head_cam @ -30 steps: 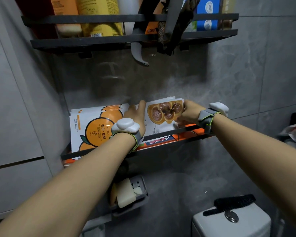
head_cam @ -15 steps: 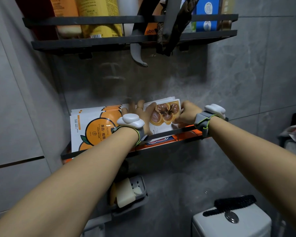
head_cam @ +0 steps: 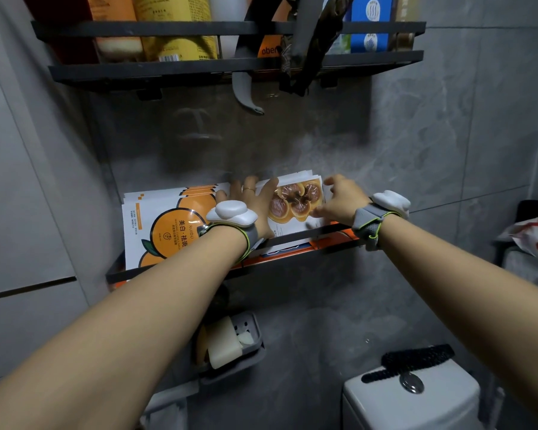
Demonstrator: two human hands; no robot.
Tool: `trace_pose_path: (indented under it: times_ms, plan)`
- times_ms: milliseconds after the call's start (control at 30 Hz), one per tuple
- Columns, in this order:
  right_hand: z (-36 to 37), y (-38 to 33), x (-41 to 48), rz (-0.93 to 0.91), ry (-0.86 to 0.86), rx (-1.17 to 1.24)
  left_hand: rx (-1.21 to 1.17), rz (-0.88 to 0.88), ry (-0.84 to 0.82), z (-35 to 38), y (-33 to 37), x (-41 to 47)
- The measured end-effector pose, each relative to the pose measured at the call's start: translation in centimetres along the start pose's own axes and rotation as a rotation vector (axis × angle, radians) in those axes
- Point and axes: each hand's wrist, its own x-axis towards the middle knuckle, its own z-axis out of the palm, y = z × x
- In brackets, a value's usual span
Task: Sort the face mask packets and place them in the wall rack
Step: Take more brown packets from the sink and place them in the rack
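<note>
The mushroom-print packets (head_cam: 295,201) stand on edge in the right half of the wall rack (head_cam: 168,270), leaning back against the tiled wall, with the rack's front rail holding their lower edges in. To their left, filling the rack toward its left end, the orange-print packets (head_cam: 165,231) stand the same way, fanned slightly so several top edges show. I read this as the sort already made: one design per side, with both stacks upright so the printed fronts face out.

My left hand (head_cam: 252,201) lies flat with fingers spread at the seam between the two stacks, palm against the mushroom stack's left edge; it grips nothing, and I judge it is there to keep the groups apart and squared. My right hand (head_cam: 339,201) is at the mushroom stack's right edge, fingers curled and loose, fingertips touching the front packet low down near the rail, not closed on anything I can see. Between the two hands the stack is bracketed, which suits tidying it.

Above hangs a second shelf (head_cam: 230,68) carrying bottles; below the rack sits a soap dish (head_cam: 249,352), and a toilet tank (head_cam: 410,401) lies at lower right.
</note>
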Motion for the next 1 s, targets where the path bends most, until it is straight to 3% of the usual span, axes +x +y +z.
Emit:
trace_pose_path:
  times_ms: [533, 1000]
  plan:
    - [0.2, -2.0, -3.5, -0.043, 0.081, -0.006, -0.092, -0.040, 0.086, -2.4, -0.5, -3.0]
    - [2.8, -7.9, -9.7, -0.255, 0.053, 0.173, -0.388, -0.081, 0.186, -3.5, -2.0, -10.8]
